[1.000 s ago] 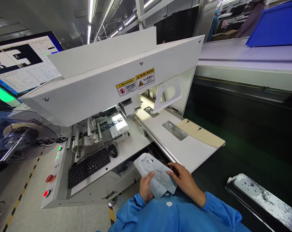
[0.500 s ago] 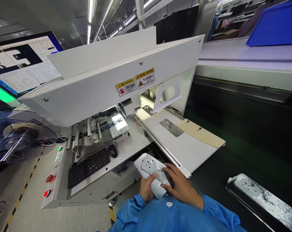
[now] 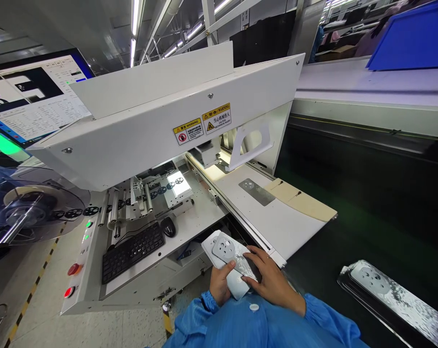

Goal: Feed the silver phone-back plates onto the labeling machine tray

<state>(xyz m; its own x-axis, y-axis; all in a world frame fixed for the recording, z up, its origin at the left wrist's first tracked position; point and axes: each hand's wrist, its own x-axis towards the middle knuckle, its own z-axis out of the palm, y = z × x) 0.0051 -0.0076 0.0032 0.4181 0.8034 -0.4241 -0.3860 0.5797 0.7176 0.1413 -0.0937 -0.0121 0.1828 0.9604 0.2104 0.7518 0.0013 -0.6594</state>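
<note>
Close to my body, my left hand grips a pale phone back cover from below, its thumb resting on a second cover. That second one, a grey-and-white patterned phone back cover with round camera holes, lies at an angle on top. My right hand has its fingers and thumb closed on the patterned cover's right-hand edges. Beyond my hands, a darker grey phone back cover lies flat on the machine's white plate. Another panel under the machine's light is mostly hidden.
A white machine with warning labels stands ahead. On its bench are a keyboard and a mouse; red buttons line its left side. At right, a stack of patterned covers lies on a dark belt beside the plate.
Inside the machine, the white head has shifted right, and the panel under the light is now more hidden. My hands and both covers have hardly moved.
</note>
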